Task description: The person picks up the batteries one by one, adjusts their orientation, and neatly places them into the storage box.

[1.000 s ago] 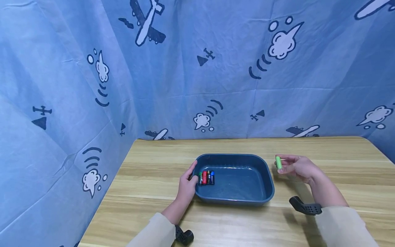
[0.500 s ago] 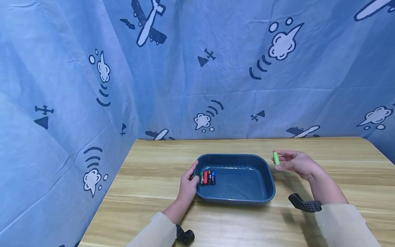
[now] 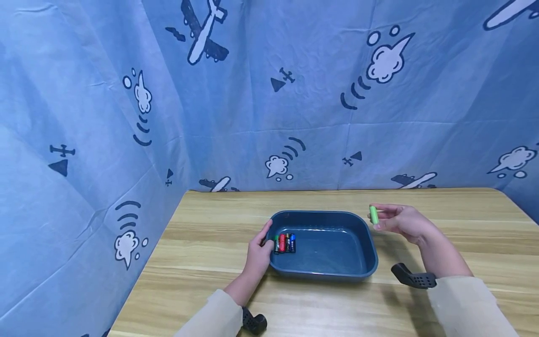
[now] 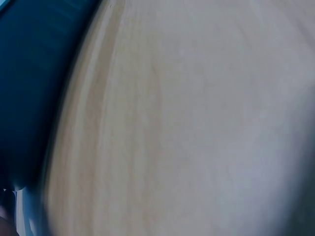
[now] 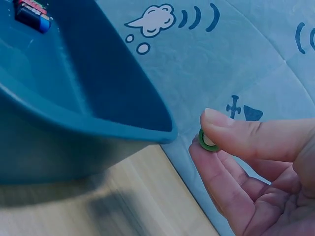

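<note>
A dark blue plastic bin (image 3: 324, 274) stands on the table. Its left wall is gripped by my left hand (image 3: 258, 256), with the thumb over the rim and the fingers along the outside. Several batteries (image 3: 282, 243), green, red, dark and blue, lie side by side at the bin's left end. Between thumb and fingertips, my right hand (image 3: 406, 222) pinches a light green battery (image 3: 374, 215). It is raised just outside the bin's back right corner. In the right wrist view, the end of this battery (image 5: 208, 141) faces the camera.
The wooden table (image 3: 202, 234) extends on both sides of the bin. A blue curtain (image 3: 311, 103) printed with planes and clouds hangs behind it and along the left. Black wrist mounts (image 3: 414, 277) sit at both sleeves.
My right hand has risen a little and moved left toward the bin, still pinching the light green battery. My left hand keeps its grip on the bin.
</note>
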{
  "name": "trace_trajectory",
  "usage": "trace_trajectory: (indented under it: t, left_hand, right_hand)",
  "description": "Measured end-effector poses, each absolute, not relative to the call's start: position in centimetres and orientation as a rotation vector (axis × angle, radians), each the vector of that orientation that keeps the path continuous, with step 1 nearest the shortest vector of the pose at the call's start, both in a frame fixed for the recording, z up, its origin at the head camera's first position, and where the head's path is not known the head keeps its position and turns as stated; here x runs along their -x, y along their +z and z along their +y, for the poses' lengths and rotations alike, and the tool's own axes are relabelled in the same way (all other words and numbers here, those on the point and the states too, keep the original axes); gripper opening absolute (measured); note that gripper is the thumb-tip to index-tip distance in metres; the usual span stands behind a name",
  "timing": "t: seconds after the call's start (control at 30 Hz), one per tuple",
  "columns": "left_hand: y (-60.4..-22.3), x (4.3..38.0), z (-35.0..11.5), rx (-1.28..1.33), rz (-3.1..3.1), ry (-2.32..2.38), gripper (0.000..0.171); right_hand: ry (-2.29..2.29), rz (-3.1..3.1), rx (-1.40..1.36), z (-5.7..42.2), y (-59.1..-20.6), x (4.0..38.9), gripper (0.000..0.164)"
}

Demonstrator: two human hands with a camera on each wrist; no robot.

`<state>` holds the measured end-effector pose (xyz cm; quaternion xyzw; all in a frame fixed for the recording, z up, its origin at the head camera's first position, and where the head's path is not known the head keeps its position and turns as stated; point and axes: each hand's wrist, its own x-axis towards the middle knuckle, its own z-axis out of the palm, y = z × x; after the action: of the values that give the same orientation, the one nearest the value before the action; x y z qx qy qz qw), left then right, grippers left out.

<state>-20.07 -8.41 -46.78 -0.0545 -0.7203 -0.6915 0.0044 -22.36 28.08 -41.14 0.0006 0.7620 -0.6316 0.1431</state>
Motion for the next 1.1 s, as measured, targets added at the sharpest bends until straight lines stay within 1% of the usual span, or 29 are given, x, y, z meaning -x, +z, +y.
trace_trajectory:
  t: [0.1,0.23,0.53,1.1]
  left_hand:
    - [-47.9,20.6,-8.3,0.157,-2.247,-2.169,0.055]
    - [-48.5,20.8,-8.1,0.139,-2.261,-2.142,0.056]
    - [-48.4,20.7,-7.6,0.113,-2.275,-2.147,0.057]
    - [-48.1,20.6,-6.9,0.136,-2.268,-2.179,0.056]
  right_hand:
    - [-1.834,2.175,0.008,28.0,-41.1,22.4,0.068]
    - [-1.841,2.157,0.021,27.8,-41.0,22.5,0.069]
    - [-1.86,2.12,0.03,27.3,-40.6,22.7,0.076]
    - [-1.796,2.175,0.004,25.8,-39.8,23.4,0.075]
